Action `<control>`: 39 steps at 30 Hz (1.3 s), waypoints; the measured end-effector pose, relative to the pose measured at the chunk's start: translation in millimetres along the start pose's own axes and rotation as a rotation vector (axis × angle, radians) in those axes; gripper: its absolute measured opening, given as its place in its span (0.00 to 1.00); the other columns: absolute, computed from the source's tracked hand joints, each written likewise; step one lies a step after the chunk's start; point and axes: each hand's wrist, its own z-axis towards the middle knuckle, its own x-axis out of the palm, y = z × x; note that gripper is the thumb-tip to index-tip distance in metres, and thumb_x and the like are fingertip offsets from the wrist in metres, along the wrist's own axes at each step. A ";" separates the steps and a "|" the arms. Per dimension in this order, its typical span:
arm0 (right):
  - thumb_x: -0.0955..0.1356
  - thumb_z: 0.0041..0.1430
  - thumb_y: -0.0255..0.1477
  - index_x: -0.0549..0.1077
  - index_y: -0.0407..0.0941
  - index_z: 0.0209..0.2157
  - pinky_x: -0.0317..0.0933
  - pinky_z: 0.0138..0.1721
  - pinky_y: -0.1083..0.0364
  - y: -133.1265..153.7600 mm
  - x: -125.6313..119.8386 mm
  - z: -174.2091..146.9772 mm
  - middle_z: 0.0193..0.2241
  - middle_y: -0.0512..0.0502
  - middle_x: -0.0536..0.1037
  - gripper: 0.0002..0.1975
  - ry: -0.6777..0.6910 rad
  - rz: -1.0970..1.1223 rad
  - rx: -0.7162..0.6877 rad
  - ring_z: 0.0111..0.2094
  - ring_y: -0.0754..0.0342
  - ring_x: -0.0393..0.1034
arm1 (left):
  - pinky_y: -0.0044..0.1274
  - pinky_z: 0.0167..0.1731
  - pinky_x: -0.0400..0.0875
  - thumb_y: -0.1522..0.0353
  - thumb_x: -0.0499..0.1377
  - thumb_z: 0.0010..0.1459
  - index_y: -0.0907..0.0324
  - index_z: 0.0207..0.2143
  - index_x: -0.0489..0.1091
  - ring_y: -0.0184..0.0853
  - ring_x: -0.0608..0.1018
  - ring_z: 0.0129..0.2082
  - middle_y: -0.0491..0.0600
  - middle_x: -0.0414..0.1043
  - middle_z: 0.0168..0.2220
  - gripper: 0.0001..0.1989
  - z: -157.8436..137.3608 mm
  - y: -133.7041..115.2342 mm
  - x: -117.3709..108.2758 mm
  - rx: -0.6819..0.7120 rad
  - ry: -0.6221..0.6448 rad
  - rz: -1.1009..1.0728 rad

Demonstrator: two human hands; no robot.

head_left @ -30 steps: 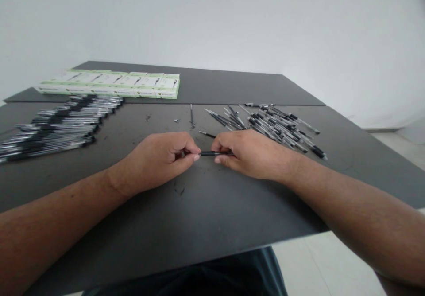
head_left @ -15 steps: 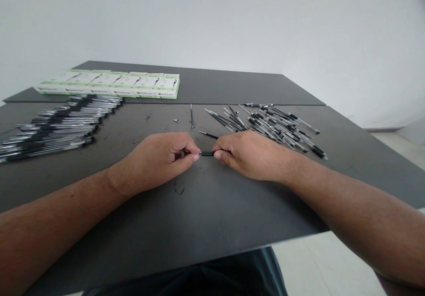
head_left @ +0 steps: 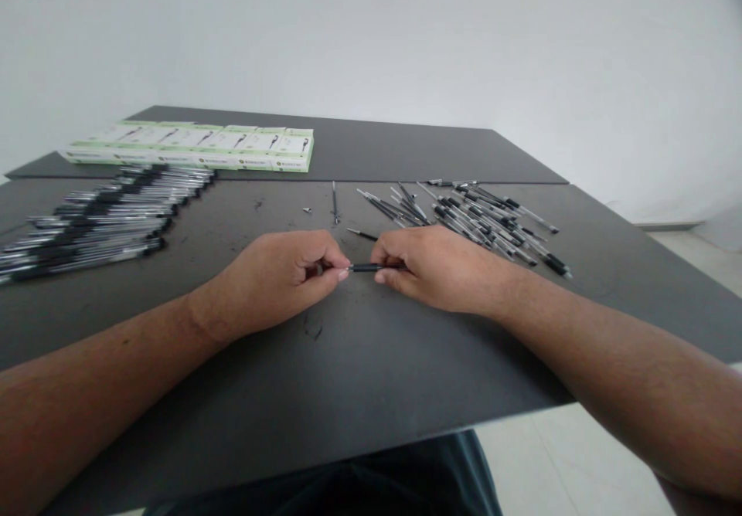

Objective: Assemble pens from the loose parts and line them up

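Nudged rightward, my right hand [head_left: 432,269] pinches a gel pen [head_left: 364,268] my left hand [head_left: 290,270] grips; stacked pens [head_left: 113,218] leftward seem done, scattered pens [head_left: 485,222] rightward pending.

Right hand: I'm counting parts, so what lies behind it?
Beyond the right hand lie scattered pens. One thin dark stick shows its left end; the hand covers the rest.

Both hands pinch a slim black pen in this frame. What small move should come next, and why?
Probably a gentle twist with the bare right hand against the bare left hand. The slim black pen bridges the gap between them, pinched at one end by the left and farther along by the right, which seems to suit turning.
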 end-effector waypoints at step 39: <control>0.70 0.71 0.30 0.79 0.43 0.51 0.61 0.42 0.54 -0.1 4.1 -0.1 0.41 0.45 0.85 0.11 -0.016 0.026 -0.052 0.40 0.51 0.77 | 0.27 0.35 0.71 0.59 0.58 0.64 0.53 0.40 0.78 0.36 0.83 0.33 0.46 0.83 0.35 0.12 -0.2 0.0 2.2 0.019 0.030 -0.018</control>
